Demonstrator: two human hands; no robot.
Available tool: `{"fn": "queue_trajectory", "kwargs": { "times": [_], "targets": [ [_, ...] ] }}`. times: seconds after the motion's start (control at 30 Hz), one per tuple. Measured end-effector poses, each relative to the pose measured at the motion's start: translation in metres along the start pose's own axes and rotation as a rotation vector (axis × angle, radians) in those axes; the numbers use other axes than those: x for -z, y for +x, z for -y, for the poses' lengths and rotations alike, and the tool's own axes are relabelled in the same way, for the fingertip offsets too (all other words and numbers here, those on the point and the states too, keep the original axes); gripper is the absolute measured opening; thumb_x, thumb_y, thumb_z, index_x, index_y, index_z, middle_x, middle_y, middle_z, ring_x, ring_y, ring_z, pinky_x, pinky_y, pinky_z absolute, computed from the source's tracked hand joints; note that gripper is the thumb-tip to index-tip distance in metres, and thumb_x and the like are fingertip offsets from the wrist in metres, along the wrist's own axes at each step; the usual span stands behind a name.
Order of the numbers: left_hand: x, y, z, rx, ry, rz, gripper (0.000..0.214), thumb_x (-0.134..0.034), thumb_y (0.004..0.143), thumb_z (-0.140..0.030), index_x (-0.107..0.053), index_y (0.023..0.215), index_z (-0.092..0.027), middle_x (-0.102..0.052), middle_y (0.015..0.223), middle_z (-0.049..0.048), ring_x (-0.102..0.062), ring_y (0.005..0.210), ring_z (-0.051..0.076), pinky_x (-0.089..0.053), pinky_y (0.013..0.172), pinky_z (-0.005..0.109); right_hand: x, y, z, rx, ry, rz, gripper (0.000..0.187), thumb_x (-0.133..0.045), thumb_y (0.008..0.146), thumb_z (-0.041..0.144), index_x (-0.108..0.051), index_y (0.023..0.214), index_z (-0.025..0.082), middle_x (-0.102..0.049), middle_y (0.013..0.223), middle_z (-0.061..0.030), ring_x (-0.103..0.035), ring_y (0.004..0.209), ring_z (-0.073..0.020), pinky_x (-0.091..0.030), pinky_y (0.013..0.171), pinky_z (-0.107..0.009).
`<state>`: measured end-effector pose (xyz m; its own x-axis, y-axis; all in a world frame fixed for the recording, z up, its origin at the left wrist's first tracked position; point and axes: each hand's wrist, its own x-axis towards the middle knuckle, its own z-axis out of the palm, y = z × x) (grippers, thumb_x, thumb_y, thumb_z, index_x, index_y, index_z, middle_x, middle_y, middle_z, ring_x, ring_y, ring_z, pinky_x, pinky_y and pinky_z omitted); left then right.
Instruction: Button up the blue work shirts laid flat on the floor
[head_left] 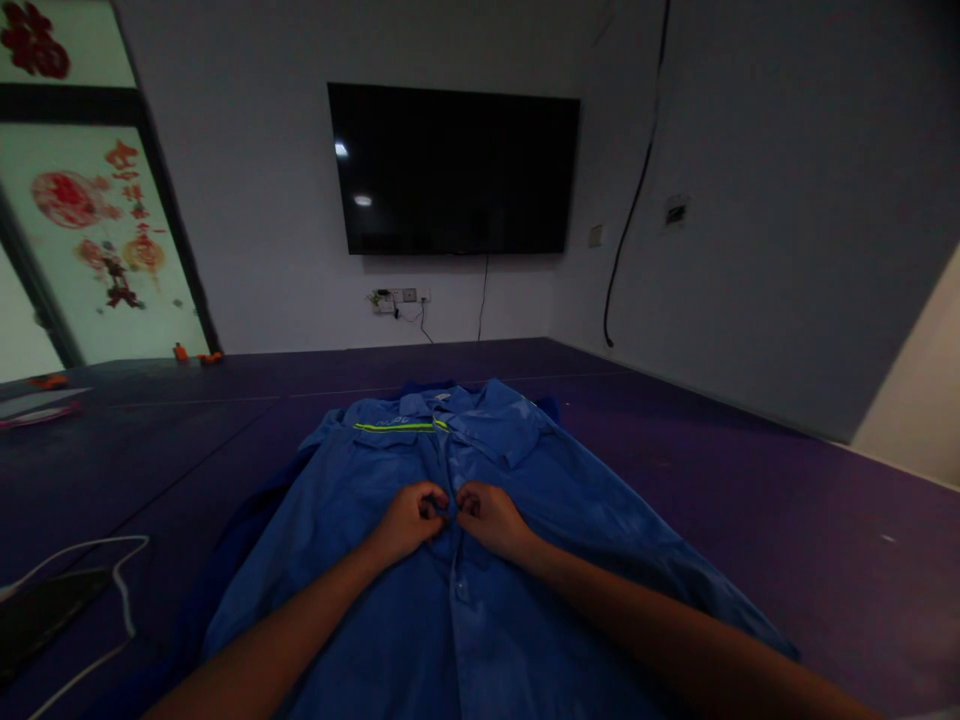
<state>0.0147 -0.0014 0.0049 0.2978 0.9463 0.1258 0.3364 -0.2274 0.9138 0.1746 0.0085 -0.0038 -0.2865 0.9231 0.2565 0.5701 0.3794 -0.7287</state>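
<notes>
A blue work shirt [360, 620] lies spread out face up, collar end away from me, with a bright yellow-green stripe across the chest. My left hand [411, 520] is at the left side of the front placket, its fingers curled into a pinch on the cloth. Facing it, my right hand [491, 517] pinches the placket's right side. The fingertips of both hands nearly meet, and any button between them is too small or hidden to see. Below the hands, a snap or button shows on the placket. Darker blue cloth [251, 525] sticks out from under the shirt.
The shirt rests on a dark purple surface [720, 440]. At the left are a dark flat device [52, 615] and a white cable [124, 590]. Small orange objects [210, 358] stand near the door. A television [457, 170] and a hanging black cable [630, 215] are on the walls.
</notes>
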Motion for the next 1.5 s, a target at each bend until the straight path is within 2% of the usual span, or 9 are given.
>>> {"fn": "queue_trajectory", "kwargs": {
  "times": [0.17, 0.4, 0.9, 1.23, 1.5],
  "targets": [
    [-0.0007, 0.0003, 0.0007, 0.009, -0.023, -0.014, 0.019, -0.057, 0.06, -0.016, -0.053, 0.079, -0.014, -0.046, 0.048, -0.0075, -0.044, 0.039, 0.007, -0.034, 0.043, 0.019, 0.0002, -0.0009, 0.0013, -0.006, -0.001, -0.007, 0.013, -0.054, 0.061, 0.013, -0.058, 0.073, 0.016, -0.058, 0.058, 0.0024, -0.053, 0.052, -0.0096, -0.032, 0.047, -0.017],
    [-0.0007, -0.0006, 0.0001, 0.007, -0.04, -0.015, 0.019, -0.055, 0.06, -0.013, -0.052, 0.078, -0.014, -0.046, 0.048, -0.0077, -0.045, 0.039, 0.007, -0.034, 0.042, 0.018, -0.0005, -0.0017, 0.0005, -0.005, 0.004, -0.018, 0.017, -0.062, 0.061, 0.026, -0.058, 0.075, 0.016, -0.057, 0.057, 0.0025, -0.051, 0.05, -0.0091, -0.033, 0.046, -0.017],
    [-0.0001, -0.0003, -0.0005, -0.002, 0.003, -0.004, 0.018, -0.055, 0.06, -0.013, -0.054, 0.078, -0.014, -0.047, 0.048, -0.0073, -0.044, 0.039, 0.007, -0.034, 0.042, 0.018, -0.0017, -0.0001, -0.0018, -0.002, -0.059, -0.004, 0.017, -0.057, 0.06, 0.016, -0.061, 0.077, 0.016, -0.059, 0.058, 0.0032, -0.054, 0.053, -0.0094, -0.033, 0.048, -0.017],
    [-0.0008, -0.0007, 0.0008, 0.006, -0.026, -0.002, 0.015, -0.058, 0.063, -0.021, -0.053, 0.076, -0.014, -0.049, 0.048, -0.0059, -0.048, 0.042, 0.008, -0.036, 0.042, 0.018, 0.0001, -0.0026, 0.0036, 0.002, -0.08, -0.017, 0.015, -0.053, 0.062, 0.016, -0.062, 0.074, 0.017, -0.062, 0.058, 0.0017, -0.056, 0.052, -0.0106, -0.032, 0.047, -0.018],
    [-0.0011, 0.0019, 0.0028, 0.014, -0.026, -0.01, 0.015, -0.045, 0.065, -0.013, -0.054, 0.077, -0.015, -0.051, 0.05, -0.0046, -0.049, 0.042, 0.009, -0.037, 0.042, 0.018, 0.0013, -0.0033, 0.0046, 0.021, -0.108, -0.03, 0.017, -0.052, 0.062, 0.015, -0.062, 0.076, 0.017, -0.063, 0.06, 0.0017, -0.056, 0.054, -0.0109, -0.034, 0.05, -0.019]
  ]
}}
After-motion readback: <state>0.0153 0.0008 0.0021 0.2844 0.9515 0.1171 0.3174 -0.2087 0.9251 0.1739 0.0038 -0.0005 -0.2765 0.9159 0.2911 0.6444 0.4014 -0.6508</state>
